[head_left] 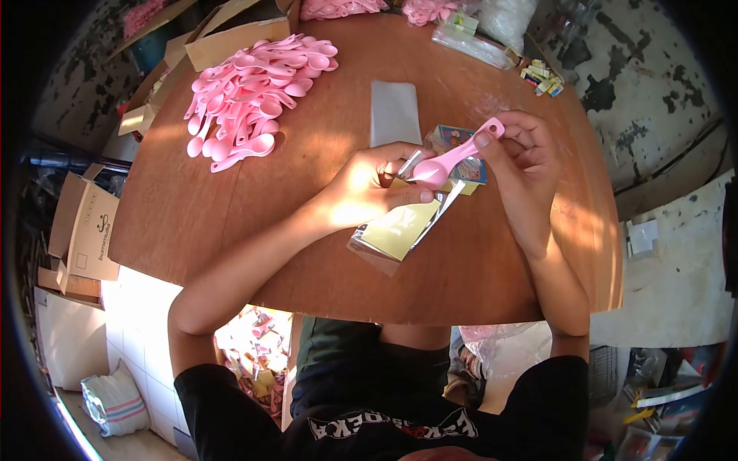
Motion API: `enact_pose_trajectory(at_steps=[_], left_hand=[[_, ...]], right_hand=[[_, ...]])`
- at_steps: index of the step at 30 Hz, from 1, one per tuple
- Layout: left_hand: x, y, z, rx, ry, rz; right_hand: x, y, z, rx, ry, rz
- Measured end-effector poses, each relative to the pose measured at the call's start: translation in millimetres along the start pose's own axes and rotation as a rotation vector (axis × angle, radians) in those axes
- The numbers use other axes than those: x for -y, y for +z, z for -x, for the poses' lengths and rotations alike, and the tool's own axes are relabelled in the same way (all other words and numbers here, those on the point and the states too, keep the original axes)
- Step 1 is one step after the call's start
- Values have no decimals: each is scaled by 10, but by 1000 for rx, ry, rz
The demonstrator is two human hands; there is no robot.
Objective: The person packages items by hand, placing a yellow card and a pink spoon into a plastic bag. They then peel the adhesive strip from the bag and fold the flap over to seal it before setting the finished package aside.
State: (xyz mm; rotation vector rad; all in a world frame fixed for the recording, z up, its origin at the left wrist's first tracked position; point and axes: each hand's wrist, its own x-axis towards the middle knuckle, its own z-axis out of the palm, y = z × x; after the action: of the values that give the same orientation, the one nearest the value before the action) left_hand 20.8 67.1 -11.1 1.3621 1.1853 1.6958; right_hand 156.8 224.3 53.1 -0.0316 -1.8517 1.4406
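My left hand [369, 187] grips a clear plastic bag [372, 253] with a pale yellow card [401, 229] in it. Between the thumb and fingers of my right hand [526, 157] is the handle end of a pink measuring spoon [461, 155]. The spoon's bowl points left and lies at the bag's mouth, right by my left fingers. Just behind the bag, a stack of blue printed cards [460, 138] rests on the table, partly covered by the spoon. Farther back lies a pile of clear plastic bags [394, 111].
A large heap of pink spoons [257, 92] covers the back left of the wooden table [323, 276]. Cardboard boxes [238, 46] stand behind it. Small yellow boxes [543, 77] and a clear package [473, 48] sit at the back right. Below the table's front edge are many packed items [257, 346].
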Motion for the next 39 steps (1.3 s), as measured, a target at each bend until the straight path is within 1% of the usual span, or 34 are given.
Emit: enact_pose_trajectory(at_steps=[2,4,8,10,12,13,15,16,18,19,21,22,23,25,26,27,28,30,31,33,34,35,37,38,39], left_hand=[[-12,-3,10,-23,13,-18],[-50,-13,18,-20,-90,7],[-65,3,35,-21,-91,-30],[-55,17,25,-45,-52,82],[-89,12,35,-51,-54,68],[-106,10,42,-58,-54,55],[-124,4,49,-45,-60,54],[-129,10,54,-32,-65,55],[-130,34,80,-34,-35,40],[-133,35,90,-37,-7,26],[-150,-6,97,-43,1,69],[-142,-30,101,-43,-1,109],[-51,-36,96,-82,71,76],[-16,-100,101,-169,46,69],[36,-134,80,-211,66,2],[72,-171,66,-212,51,18],[95,-213,61,-262,30,-12],[88,-223,48,-354,-5,-27],[100,-213,59,-349,-16,-16],[86,-236,48,-392,0,-46],[62,-225,62,-397,-10,-55],[79,-196,78,-401,-6,-50],[94,-157,58,-465,150,-148],[77,-136,59,-464,152,-151],[59,-118,61,-452,172,-125]], right_hand=[[-25,25,28,34,25,12],[-35,57,53,69,50,23],[-83,79,98,129,67,53],[-147,62,97,150,74,66],[-210,26,66,212,-221,398],[-205,34,76,212,-220,398],[-168,60,109,217,-23,255],[-108,68,118,217,-24,257],[85,89,116,240,316,15],[152,96,116,244,315,19],[267,98,94,278,51,147],[341,51,42,273,-90,272],[438,-21,-22,268,-227,395],[763,-107,-195,187,-404,397],[862,-100,-277,29,-509,429],[900,-94,-350,-132,-611,463],[872,-69,-415,-128,-591,472],[766,-11,-516,-185,-323,674],[697,-31,-517,-185,-308,682],[586,-54,-522,-68,-321,627],[614,-43,-494,-133,-304,558],[618,-61,-477,-126,-308,562],[621,-123,-469,-24,-229,418],[653,-21,-397,64,-147,312],[687,45,-323,64,-151,310]])
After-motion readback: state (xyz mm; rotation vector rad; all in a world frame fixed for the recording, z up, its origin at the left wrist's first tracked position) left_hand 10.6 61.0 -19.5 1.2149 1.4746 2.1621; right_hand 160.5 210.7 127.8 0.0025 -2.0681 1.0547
